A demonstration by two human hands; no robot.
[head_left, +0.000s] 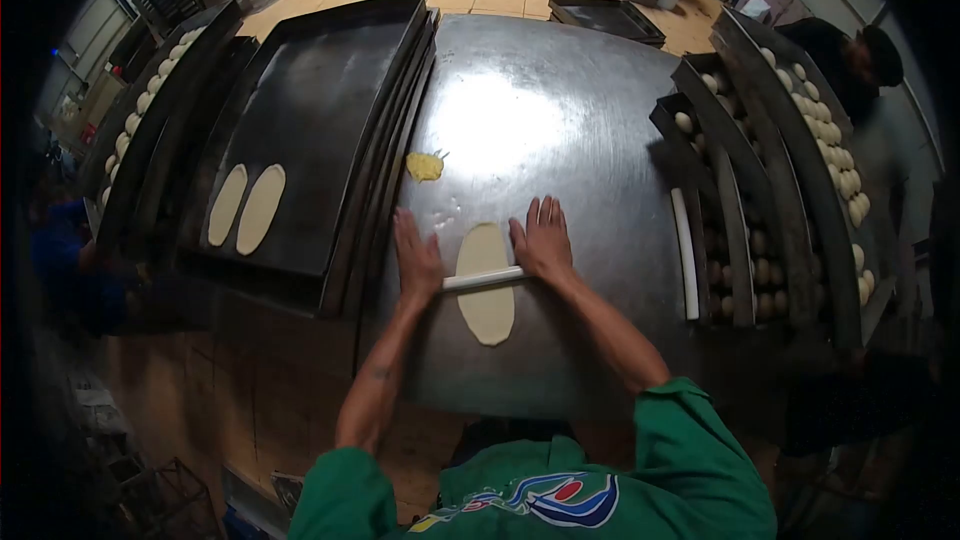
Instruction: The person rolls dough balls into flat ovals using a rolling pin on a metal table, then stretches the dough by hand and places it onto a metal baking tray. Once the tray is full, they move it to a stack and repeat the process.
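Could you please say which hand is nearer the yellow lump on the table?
Left: the left hand is on the person's side of the yellow lump; the right hand is farther off, toward the person and to the right.

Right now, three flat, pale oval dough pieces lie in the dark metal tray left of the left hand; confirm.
Not three: the head view shows two flat, pale oval dough pieces in the dark metal tray left of the left hand.

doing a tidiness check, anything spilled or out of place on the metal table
The ragged yellow lump near the left edge of the metal table looks odd, set apart from the flattened dough; it may belong there. Pale marks nearby could be drips or glare. Nothing else stands out.
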